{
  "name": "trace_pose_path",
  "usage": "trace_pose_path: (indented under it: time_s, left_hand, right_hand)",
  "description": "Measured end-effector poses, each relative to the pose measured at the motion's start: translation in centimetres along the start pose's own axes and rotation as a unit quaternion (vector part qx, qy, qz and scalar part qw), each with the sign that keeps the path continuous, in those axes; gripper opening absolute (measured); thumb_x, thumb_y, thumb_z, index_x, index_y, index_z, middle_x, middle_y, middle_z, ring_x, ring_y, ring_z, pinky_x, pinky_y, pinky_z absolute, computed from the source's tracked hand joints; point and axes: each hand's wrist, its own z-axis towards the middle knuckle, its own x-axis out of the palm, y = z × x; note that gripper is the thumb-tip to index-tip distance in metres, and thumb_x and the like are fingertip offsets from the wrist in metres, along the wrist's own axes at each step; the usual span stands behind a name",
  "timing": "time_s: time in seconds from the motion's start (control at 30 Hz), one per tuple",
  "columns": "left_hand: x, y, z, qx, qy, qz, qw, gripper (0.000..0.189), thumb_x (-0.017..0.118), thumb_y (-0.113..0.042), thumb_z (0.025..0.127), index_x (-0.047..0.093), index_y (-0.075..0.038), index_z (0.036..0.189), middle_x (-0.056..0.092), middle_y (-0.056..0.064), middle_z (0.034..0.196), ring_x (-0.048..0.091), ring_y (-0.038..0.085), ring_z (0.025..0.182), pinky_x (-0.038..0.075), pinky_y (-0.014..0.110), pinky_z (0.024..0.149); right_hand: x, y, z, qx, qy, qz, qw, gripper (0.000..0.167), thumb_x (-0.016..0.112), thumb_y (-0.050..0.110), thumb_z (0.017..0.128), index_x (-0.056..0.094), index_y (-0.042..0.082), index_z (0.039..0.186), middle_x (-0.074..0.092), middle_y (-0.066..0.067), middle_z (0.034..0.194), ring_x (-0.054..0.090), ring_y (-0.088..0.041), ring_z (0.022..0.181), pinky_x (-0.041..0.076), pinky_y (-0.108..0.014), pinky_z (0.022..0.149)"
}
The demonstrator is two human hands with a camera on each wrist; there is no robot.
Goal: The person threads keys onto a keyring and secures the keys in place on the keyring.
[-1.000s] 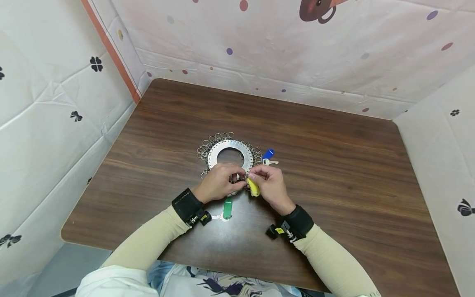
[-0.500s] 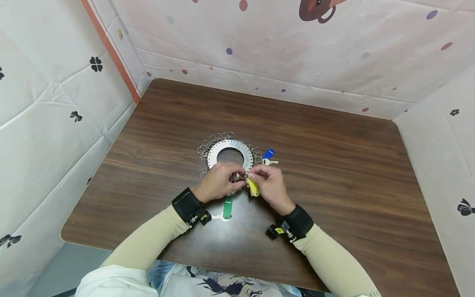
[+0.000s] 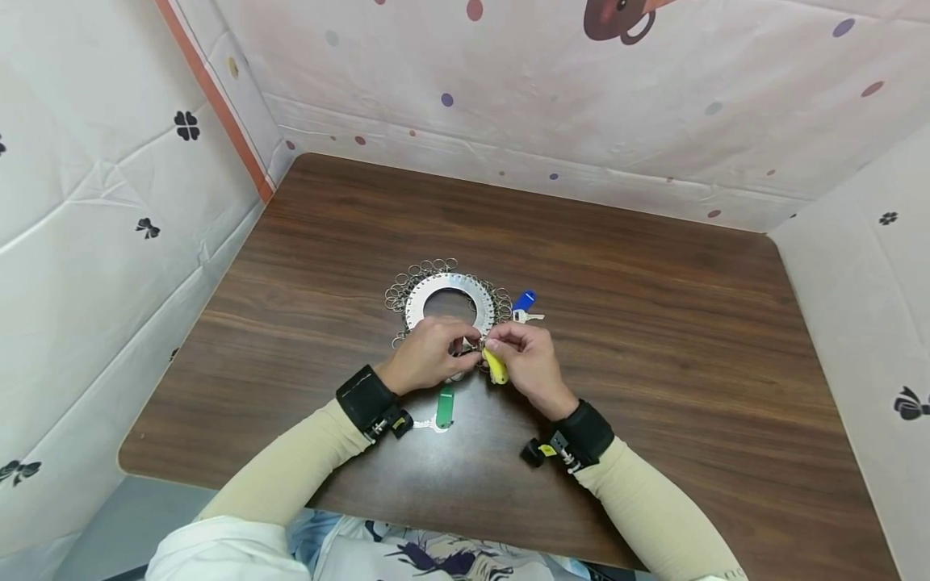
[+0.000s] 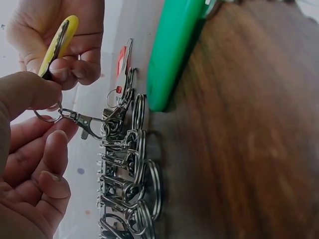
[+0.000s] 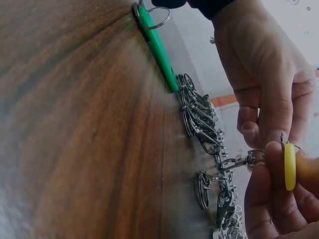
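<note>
My left hand (image 3: 427, 355) pinches a split ring (image 4: 46, 117) between thumb and finger; the ring hangs from a lobster clasp (image 4: 82, 122). That clasp is hooked to the edge of a round silver metal key holder (image 3: 418, 311) lying on the table. My right hand (image 3: 536, 369) pinches a yellow key tag (image 3: 497, 367) close beside the left fingertips. A key shows edge-on against the tag in the left wrist view. Whether the tag's own loop is threaded on the split ring is hidden by the fingers.
Clasps with split rings (image 5: 202, 189) surround the holder. A green key tag (image 3: 445, 407) with a key lies at its near side, a blue key tag (image 3: 525, 301) with a key at its right. A red tag (image 4: 120, 60) shows beyond. The brown table (image 3: 654, 323) meets patterned walls.
</note>
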Motion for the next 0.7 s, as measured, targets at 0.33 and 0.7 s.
trace_pose_path:
  time_s: [0.33,0.7]
  left_hand:
    - [-0.3,0.2,0.0,-0.017,0.018,-0.020,0.9995,0.025,0.083,-0.020,0.087,0.078,-0.005,0.106,0.078,0.006,0.090,0.063,0.010,0.072,0.053,0.021,0.068]
    - [-2.3,0.8,-0.2,-0.083,0.043,0.010,0.9955,0.013,0.075,-0.010,0.090,0.079,-0.005,0.101,0.079,0.006,0.095,0.070,0.015,0.081,0.060,0.031,0.078]
  right_hand:
    - [-0.6,-0.1,0.0,0.009,0.006,-0.052,0.9986,0.006,0.068,-0.005,0.093,0.071,-0.011,0.092,0.070,-0.025,0.082,0.061,-0.005,0.062,0.051,-0.018,0.055]
    - [-2.5,0.1,-0.2,0.046,0.057,-0.264,0.9619,0.008,0.075,0.003,0.088,0.075,0.008,0.084,0.071,-0.005,0.080,0.057,-0.010,0.065,0.045,-0.023,0.058]
